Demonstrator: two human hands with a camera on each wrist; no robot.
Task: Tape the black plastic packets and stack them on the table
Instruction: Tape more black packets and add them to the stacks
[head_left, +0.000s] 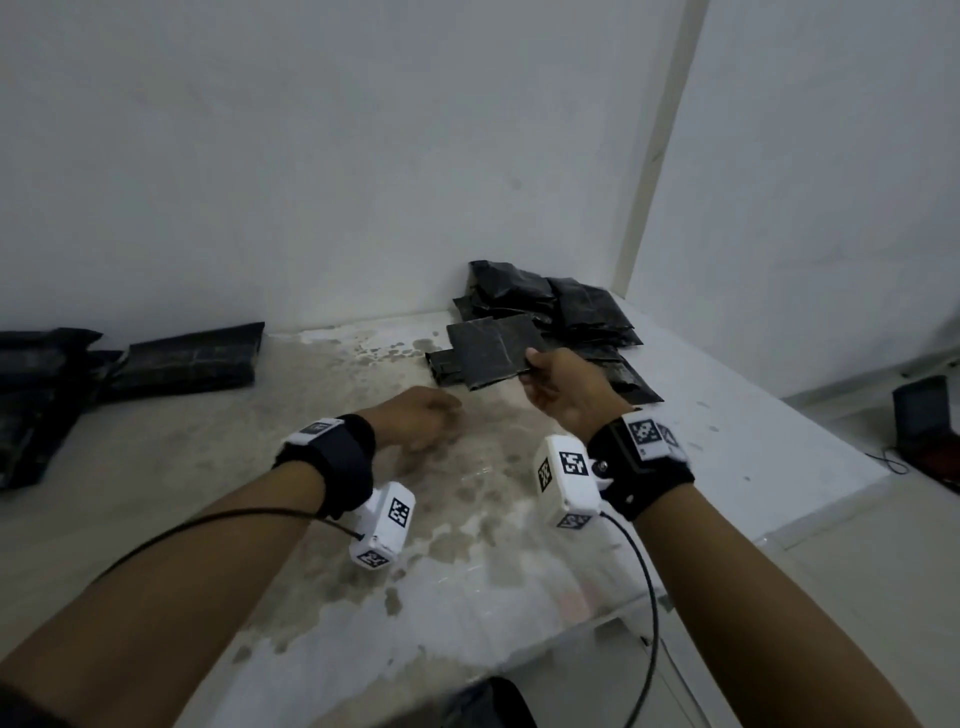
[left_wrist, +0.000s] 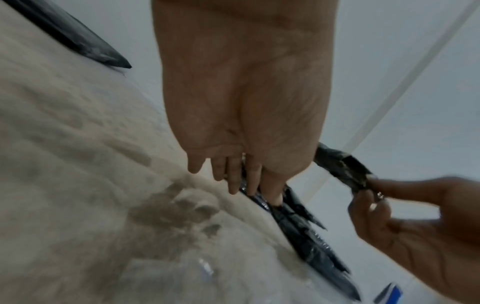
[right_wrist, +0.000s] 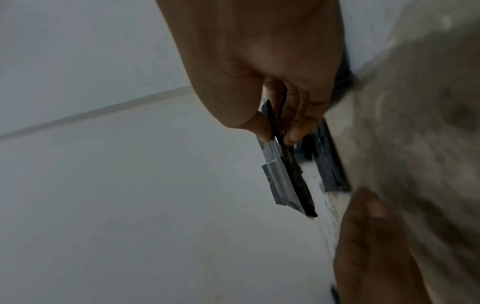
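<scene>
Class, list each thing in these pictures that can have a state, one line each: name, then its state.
Right hand: pinches one black packet by its edge.
Held packet: lifted off the table, flat, clear tape visible on it in the right wrist view.
Left hand: empty, fingers relaxed, above the table.
Right pile of packets: lying loosely heaped in the corner.
Left packets: lying against the wall.
Table: stained.

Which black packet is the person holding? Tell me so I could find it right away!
Look at the corner where the two white walls meet the stained table; a heap of black packets lies there. Just in front of it, the right hand pinches one flat packet by its edge. It is the only one lifted off the table, while the others lie down.
</scene>
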